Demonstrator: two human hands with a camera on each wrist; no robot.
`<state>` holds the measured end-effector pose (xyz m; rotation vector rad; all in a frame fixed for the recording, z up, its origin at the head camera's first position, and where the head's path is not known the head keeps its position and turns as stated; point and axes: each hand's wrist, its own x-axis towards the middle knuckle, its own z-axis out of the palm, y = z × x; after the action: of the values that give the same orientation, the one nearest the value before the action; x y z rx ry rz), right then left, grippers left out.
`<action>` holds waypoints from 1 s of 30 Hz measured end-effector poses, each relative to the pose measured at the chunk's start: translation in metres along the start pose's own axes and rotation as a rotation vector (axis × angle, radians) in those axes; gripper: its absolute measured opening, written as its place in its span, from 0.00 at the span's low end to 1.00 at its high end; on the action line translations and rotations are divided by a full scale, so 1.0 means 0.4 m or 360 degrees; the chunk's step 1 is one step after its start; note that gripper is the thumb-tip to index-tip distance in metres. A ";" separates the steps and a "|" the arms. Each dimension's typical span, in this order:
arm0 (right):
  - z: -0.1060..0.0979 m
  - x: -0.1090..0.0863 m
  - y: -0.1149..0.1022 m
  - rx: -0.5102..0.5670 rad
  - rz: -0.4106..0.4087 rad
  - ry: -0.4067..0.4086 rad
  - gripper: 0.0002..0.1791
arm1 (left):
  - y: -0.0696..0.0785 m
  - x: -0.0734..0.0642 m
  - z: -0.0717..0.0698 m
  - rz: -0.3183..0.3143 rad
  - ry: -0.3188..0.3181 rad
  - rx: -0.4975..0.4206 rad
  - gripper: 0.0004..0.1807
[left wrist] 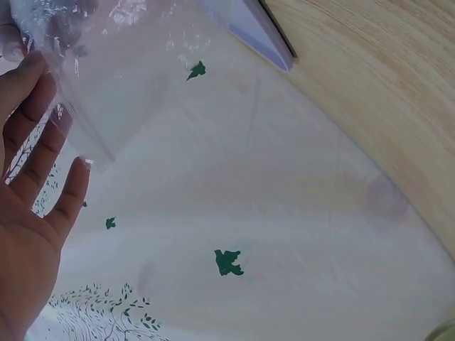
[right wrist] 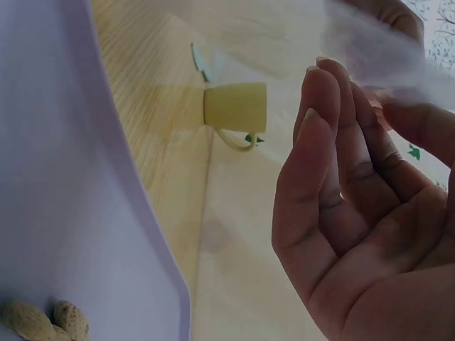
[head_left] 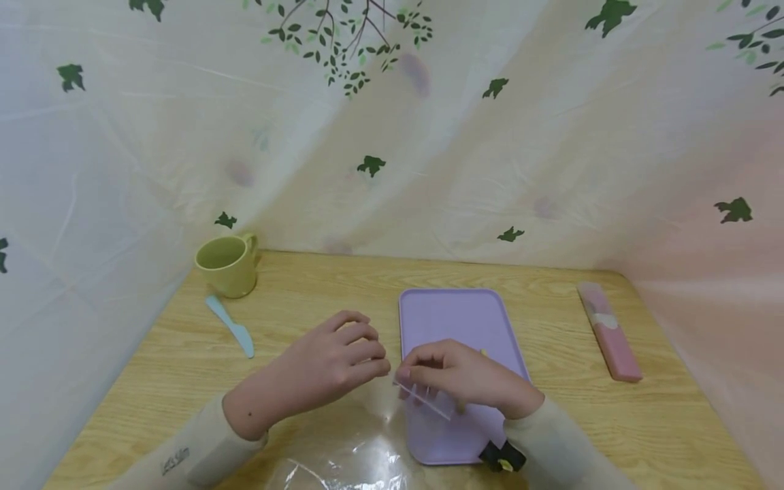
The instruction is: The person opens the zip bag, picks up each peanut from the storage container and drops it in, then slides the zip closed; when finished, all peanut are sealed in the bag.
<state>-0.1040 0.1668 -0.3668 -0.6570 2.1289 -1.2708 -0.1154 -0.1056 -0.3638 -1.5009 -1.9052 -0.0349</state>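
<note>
A clear plastic bag (head_left: 367,463) hangs between my hands, its lower part above the wooden table and its rim near the right fingers. My right hand (head_left: 462,378) pinches the rim between thumb and forefinger, over the purple tray (head_left: 450,313). My left hand (head_left: 327,361) is just left of it; in the left wrist view its thumb and forefinger pinch the plastic film (left wrist: 82,121) while the other fingers spread. Unshelled peanuts (right wrist: 28,320) lie on the tray, mostly hidden behind the right hand in the head view.
A green mug (head_left: 226,265) stands at the back left, with a light blue plastic knife (head_left: 233,327) before it. A pink packet (head_left: 612,337) lies on the right. Beside the right sleeve is a small black object (head_left: 502,456) with a yellow spot. Patterned curtain surrounds the table.
</note>
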 end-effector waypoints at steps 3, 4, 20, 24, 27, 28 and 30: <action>-0.004 0.003 0.005 -0.0008 -0.0017 -0.0017 0.15 | -0.003 0.000 0.002 0.0042 0.0040 0.0033 0.09; -0.005 0.005 0.006 -0.0011 -0.0023 -0.0022 0.15 | -0.003 0.000 0.002 0.0050 0.0045 0.0039 0.09; 0.036 0.012 0.002 -0.0311 -0.0153 0.0278 0.07 | 0.004 -0.003 0.012 0.0041 -0.0024 -0.0008 0.09; 0.039 0.011 -0.003 -0.0328 -0.0132 0.0302 0.07 | 0.006 -0.005 0.011 0.0043 -0.0036 -0.0031 0.09; 0.039 0.011 -0.005 -0.0329 -0.0114 0.0309 0.08 | 0.006 -0.005 0.010 0.0060 -0.0035 -0.0033 0.09; 0.039 0.011 -0.004 -0.0331 -0.0109 0.0311 0.08 | 0.007 -0.004 0.009 0.0064 -0.0035 -0.0034 0.10; 0.039 0.012 -0.004 -0.0327 -0.0102 0.0318 0.08 | 0.007 -0.004 0.007 0.0069 -0.0033 -0.0032 0.10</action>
<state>-0.0967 0.1533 -0.3724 -0.7135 2.4439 -1.2047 -0.1142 -0.1047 -0.3677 -1.5614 -1.8934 -0.0188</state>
